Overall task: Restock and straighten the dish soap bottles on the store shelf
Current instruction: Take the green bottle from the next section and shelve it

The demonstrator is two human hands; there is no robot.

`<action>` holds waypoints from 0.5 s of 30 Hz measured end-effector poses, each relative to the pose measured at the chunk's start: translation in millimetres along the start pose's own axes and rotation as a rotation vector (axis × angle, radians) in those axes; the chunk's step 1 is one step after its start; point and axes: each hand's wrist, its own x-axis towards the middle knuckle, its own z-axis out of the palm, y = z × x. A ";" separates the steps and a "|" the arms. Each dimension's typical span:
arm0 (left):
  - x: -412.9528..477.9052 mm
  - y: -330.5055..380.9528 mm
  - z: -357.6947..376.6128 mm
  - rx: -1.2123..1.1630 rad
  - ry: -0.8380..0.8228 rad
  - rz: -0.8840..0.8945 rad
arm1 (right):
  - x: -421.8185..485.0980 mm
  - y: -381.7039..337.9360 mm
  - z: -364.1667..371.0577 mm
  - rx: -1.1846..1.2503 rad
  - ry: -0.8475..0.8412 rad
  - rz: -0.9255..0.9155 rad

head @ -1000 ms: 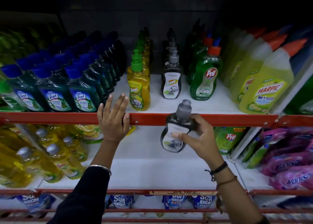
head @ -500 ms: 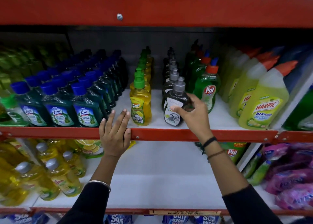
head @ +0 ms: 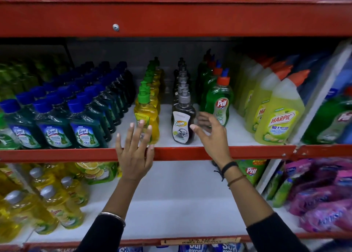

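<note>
A dark "Super" dish soap bottle (head: pixel 183 125) with a grey pump stands upright at the front of its row on the middle shelf (head: pixel 238 152). My right hand (head: pixel 210 137) hovers just right of it, fingers spread, holding nothing. A yellow "Super" bottle (head: pixel 146 114) with a green pump heads the row to the left. My left hand (head: pixel 135 152) lies flat over the red shelf rail, fingertips in front of the yellow bottle. A green Pril bottle (head: pixel 220 103) stands just behind my right hand.
Blue-capped Lizol bottles (head: pixel 83 126) fill the shelf's left side and yellow Harpic bottles (head: pixel 280 118) the right. The lower shelf holds yellow bottles (head: pixel 57 204) at left and pink pouches (head: pixel 320 194) at right. A red shelf beam (head: pixel 171 17) runs overhead.
My right hand lifted the dark bottle from below the rail, set it at the front of its row, and has let go. My left hand stayed on the rail.
</note>
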 end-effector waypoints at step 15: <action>42.1 43.7 13.4 -0.028 -0.093 -0.176 | 10.1 75.3 -215.3 -0.332 1.043 0.067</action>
